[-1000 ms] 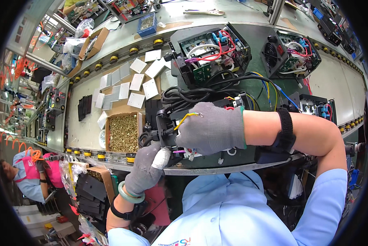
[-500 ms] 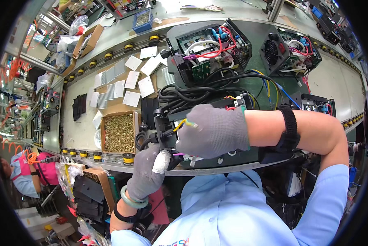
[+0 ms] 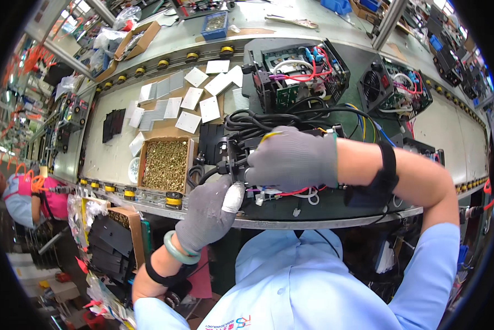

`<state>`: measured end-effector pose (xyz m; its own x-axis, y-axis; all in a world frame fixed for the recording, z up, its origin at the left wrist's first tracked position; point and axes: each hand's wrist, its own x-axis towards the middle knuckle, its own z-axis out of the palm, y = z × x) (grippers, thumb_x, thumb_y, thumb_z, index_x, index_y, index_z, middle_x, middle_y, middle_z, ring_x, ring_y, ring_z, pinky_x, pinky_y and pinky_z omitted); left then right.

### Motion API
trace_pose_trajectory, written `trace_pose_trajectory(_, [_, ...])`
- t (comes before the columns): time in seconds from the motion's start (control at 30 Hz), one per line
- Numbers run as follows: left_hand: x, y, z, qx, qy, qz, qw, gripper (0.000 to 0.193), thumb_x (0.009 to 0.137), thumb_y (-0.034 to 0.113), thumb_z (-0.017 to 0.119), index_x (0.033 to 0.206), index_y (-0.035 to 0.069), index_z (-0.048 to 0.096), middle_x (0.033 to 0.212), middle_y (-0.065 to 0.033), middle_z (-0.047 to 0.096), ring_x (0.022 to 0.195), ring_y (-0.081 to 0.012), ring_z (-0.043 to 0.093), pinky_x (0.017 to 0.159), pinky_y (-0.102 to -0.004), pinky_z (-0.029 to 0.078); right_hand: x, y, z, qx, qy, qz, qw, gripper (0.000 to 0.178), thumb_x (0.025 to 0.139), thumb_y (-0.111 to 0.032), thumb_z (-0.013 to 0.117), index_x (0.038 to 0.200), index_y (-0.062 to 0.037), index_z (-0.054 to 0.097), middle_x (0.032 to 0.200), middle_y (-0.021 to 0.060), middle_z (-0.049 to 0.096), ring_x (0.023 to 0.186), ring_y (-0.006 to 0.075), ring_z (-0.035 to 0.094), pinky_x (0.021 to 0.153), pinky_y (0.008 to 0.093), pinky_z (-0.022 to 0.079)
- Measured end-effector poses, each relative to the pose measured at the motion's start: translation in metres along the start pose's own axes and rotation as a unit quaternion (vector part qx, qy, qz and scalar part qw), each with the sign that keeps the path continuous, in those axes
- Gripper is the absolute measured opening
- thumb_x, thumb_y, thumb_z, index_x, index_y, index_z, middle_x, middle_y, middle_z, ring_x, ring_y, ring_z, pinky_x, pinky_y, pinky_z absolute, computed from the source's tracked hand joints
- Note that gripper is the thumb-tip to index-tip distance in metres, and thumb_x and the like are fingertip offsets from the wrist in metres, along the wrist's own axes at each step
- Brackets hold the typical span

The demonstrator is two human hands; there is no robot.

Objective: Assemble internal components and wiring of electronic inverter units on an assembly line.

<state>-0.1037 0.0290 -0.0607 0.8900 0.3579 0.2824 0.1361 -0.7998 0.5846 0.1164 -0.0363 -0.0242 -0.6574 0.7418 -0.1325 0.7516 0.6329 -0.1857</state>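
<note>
Hands on a black box with wires

Gloves, both grey, cover the two hands. In the middle of the frame, the right hand (image 3: pixel 292 165) lies over a black box (image 3: pixel 233 157) full of wires, its grip closed on the top of it. Just below, the left hand (image 3: pixel 209 212) comes up from the lower left. Its white-tipped thumb touches the front edge of the black box, and its grip is curled shut on that edge. A bundle of black cables (image 3: pixel 258 120) rests on top of the box. Left of it on the bench (image 3: pixel 109 159) sits a brown box of gold screws (image 3: pixel 165 165). White cards (image 3: pixel 200 102) lie further up
</note>
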Motion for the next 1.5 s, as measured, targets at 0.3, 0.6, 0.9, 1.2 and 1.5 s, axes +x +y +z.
trace_pose_trajectory(0.3, [-0.002, 0.002, 0.012, 0.037, 0.034, -0.058, 0.997, 0.025, 0.095, 0.023, 0.054, 0.081, 0.003, 0.058, 0.065, -0.0178, 0.055, 0.062, -0.0406, 0.058, 0.054, -0.0482, 0.045, -0.009, -0.011, 0.009, 0.038, 0.035, 0.107, 0.993, 0.018, 0.079, -0.015, 0.068, 0.095, -0.0081, 0.068, 0.097, 0.0117, 0.062, 0.09, 0.029, 0.069, 0.071, 0.0436, 0.057])
trace_pose_trajectory(0.6, [0.014, 0.02, -0.027, 0.146, -0.086, -0.047, 0.984, 0.024, 0.09, 0.027, 0.064, 0.08, 0.005, 0.061, 0.068, -0.013, 0.061, 0.065, -0.0329, 0.064, 0.055, -0.0442, 0.049, -0.01, -0.001, 0.001, 0.082, 0.045, 0.103, 0.99, 0.019, 0.083, -0.022, 0.067, 0.097, -0.0082, 0.068, 0.095, 0.0123, 0.064, 0.088, 0.0324, 0.068, 0.076, 0.0436, 0.055])
trace_pose_trajectory(0.9, [0.031, 0.04, -0.031, -0.016, 0.028, -0.052, 0.998, 0.011, 0.082, 0.015, 0.074, 0.084, 0.005, 0.07, 0.073, -0.0115, 0.066, 0.068, -0.0275, 0.067, 0.061, -0.0353, 0.052, -0.016, -0.02, 0.01, 0.183, 0.195, 0.184, 0.946, 0.021, 0.085, -0.021, 0.067, 0.101, -0.0079, 0.072, 0.092, 0.0129, 0.068, 0.087, 0.0309, 0.067, 0.077, 0.0418, 0.054])
trace_pose_trajectory(1.2, [0.04, 0.015, -0.035, 0.144, -0.032, 0.125, 0.981, 0.015, 0.077, 0.018, 0.078, 0.084, 0.01, 0.068, 0.073, -0.0059, 0.064, 0.067, -0.0268, 0.066, 0.058, -0.036, 0.051, -0.025, -0.016, 0.006, 0.222, 0.246, 0.124, 0.935, 0.015, 0.082, -0.022, 0.071, 0.089, -0.009, 0.071, 0.082, 0.0094, 0.066, 0.076, 0.0294, 0.066, 0.068, 0.0388, 0.053])
trace_pose_trajectory(1.5, [-0.002, 0.02, -0.024, 0.014, -0.077, -0.155, 0.985, 0.04, 0.079, 0.039, 0.077, 0.088, 0.002, 0.062, 0.072, -0.0135, 0.063, 0.066, -0.0308, 0.066, 0.06, -0.0395, 0.051, -0.019, -0.007, 0.012, 0.003, 0.12, 0.076, 0.99, 0.009, 0.075, -0.022, 0.068, 0.079, -0.0144, 0.064, 0.077, 0.0042, 0.06, 0.071, 0.0257, 0.066, 0.056, 0.0409, 0.051])
